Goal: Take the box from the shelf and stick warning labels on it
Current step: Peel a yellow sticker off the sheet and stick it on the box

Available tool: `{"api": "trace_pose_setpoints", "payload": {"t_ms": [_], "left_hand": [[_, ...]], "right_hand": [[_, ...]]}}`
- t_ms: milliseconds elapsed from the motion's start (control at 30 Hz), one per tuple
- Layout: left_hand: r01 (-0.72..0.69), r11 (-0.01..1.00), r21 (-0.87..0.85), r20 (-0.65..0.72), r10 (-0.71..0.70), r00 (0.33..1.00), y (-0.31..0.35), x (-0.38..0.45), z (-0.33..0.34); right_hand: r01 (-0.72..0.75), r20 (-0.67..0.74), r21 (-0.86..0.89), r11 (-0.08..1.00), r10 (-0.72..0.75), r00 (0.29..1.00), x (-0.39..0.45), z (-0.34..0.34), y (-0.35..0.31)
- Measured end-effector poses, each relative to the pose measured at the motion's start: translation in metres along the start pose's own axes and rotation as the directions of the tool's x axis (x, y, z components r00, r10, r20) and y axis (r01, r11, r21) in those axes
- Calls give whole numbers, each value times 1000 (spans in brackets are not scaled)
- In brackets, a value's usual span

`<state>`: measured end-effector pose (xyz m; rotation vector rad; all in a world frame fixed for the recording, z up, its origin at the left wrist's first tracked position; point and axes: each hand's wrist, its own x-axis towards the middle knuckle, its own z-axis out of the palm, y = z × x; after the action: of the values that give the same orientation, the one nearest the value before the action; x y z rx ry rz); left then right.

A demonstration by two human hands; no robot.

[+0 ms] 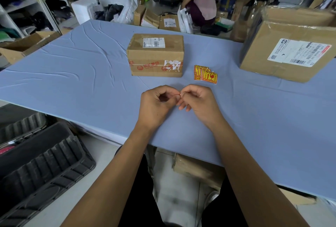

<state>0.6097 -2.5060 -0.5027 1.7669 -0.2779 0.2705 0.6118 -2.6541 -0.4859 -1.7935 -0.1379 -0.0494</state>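
A small cardboard box (156, 55) with a white shipping label and red printed tape stands on the blue table (72, 74). Right of it lies a small pile of yellow-and-red warning labels (205, 75). In front of the box, my left hand (157, 103) and my right hand (198, 100) meet fingertip to fingertip. Both pinch one warning label (180, 93); only a small red-and-white edge of it shows between the fingers.
A large cardboard box (289, 52) with a white label sits at the table's right. A person crouches among parcels (169, 23) on the floor behind the table. Black plastic trays (40, 163) lie on the floor at left. Shelves (27, 5) stand far left.
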Motion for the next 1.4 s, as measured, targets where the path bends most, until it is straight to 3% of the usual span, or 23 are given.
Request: {"api": "trace_pose_setpoints", "payload": {"t_ms": [1400], "left_hand": [[19,1000,-17,-10,-19,1000,3,0,0]], "right_hand": [[39,24,38,999,-40,999,3,1,7]]}}
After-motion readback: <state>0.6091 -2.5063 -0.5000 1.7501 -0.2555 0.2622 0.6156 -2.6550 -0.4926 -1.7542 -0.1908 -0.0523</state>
